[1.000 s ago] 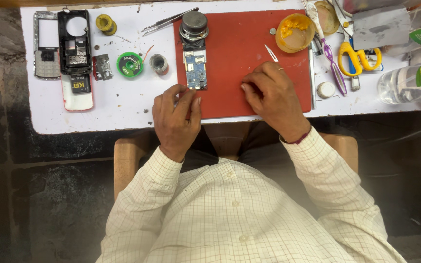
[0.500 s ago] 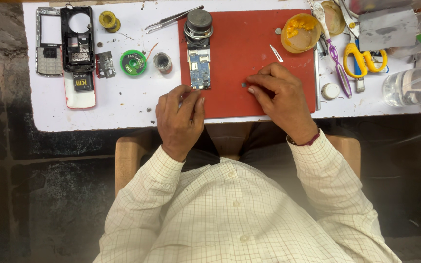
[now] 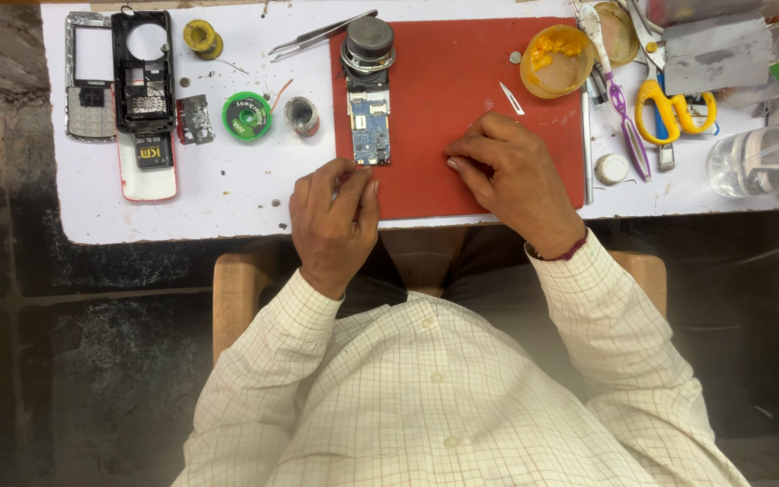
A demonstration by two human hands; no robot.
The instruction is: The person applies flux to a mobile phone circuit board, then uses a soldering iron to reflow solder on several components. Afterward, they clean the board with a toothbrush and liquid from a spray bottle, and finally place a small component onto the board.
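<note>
We see the mat (image 3: 462,90) lying on the tabletop (image 3: 227,194), the circuit board (image 3: 371,126) on its left edge. Our left hand (image 3: 331,221) rests just below the board, our right hand (image 3: 507,176) to its right. Tweezers (image 3: 317,36) lie left of the mat, scissors (image 3: 669,113) right of it.

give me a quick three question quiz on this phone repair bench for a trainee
1. True or false: the circuit board lies on the red mat.
2. Which item lies left of the red mat? A) yellow-handled scissors B) green solder spool C) clear bottle
3. Fill in: the right hand rests its fingertips on the ____ mat, while the left hand sits at the mat's lower left edge.

Key: 1 true; 2 B; 3 red. Whether either hand pinches a small part cannot be told.
</note>
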